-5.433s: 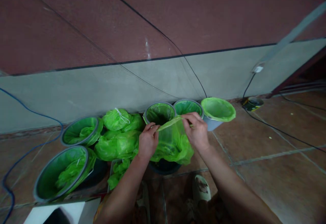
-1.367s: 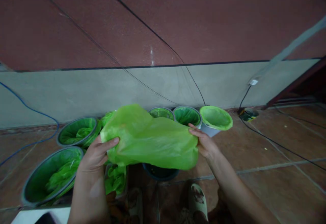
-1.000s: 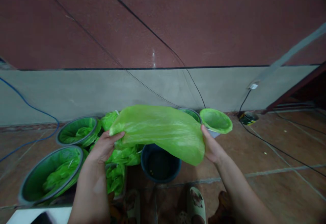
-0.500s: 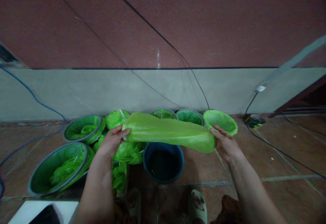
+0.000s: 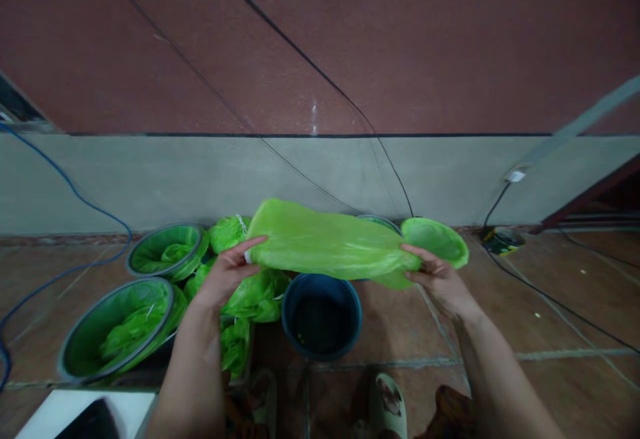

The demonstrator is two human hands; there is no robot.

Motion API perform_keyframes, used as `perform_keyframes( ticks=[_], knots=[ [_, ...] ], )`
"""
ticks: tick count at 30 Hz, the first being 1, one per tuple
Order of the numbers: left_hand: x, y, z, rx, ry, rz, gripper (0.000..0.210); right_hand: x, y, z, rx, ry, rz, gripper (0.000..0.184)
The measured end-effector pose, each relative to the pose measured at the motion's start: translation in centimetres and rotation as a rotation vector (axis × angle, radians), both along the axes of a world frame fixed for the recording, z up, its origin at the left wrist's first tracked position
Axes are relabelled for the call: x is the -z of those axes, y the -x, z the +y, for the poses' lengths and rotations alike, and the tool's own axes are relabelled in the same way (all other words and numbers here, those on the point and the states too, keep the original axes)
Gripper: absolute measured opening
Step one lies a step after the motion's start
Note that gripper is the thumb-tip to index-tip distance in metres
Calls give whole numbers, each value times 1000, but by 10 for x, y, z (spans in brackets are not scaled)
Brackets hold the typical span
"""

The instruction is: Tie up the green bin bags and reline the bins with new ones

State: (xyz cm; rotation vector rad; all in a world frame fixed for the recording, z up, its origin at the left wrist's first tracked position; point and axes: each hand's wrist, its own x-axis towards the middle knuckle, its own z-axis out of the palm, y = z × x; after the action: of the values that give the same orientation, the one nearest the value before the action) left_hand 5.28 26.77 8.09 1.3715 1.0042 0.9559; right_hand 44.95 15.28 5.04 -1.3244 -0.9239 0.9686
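Note:
A long green plastic bag [image 5: 330,242] is stretched sideways between my two hands, above a dark blue bucket [image 5: 321,352]. My left hand [image 5: 231,271] pinches its left end, where a small pale patch shows at the fingers. At the other end my right hand [image 5: 437,278] is closed on the plastic, with a loose flap hanging just left of the fingers. The bag hides part of the containers by the wall. Left of the bucket lie several bulging green bags [image 5: 257,296], at least one tied with white string.
Two tubs lined with green plastic, a near one [image 5: 65,359] and a far one [image 5: 133,262], stand at left. A green-lined basin [image 5: 435,242] and a dark can [image 5: 503,240] sit near the wall. A blue hose [image 5: 75,189] and black cables cross the scene. A white surface [image 5: 43,416] is lower left.
The far edge of the bag has risen and the bag looks wider and flatter. My right hand has shifted slightly left and gathers its end, leaving a flap hanging.

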Motion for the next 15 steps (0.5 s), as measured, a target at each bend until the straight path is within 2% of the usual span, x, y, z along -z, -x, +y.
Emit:
perform_keyframes(
  ticks=[2, 6, 8, 12, 15],
  knots=[
    [5, 1, 3, 14, -78, 157, 61, 5, -1, 2, 18, -3, -89, 59],
    [15, -3, 11, -80, -314, 536, 56, 16, -7, 4, 106, 35, -362, 56],
    [19, -7, 13, -110, -385, 661, 55, 22, -11, 6, 147, 43, -514, 51],
    [24, -10, 15, -191, -473, 774, 48, 29, -14, 9, 189, 57, -727, 35],
    [26, -9, 16, -269, -506, 774, 33, 31, -16, 8, 198, 57, -863, 20]
  ],
)
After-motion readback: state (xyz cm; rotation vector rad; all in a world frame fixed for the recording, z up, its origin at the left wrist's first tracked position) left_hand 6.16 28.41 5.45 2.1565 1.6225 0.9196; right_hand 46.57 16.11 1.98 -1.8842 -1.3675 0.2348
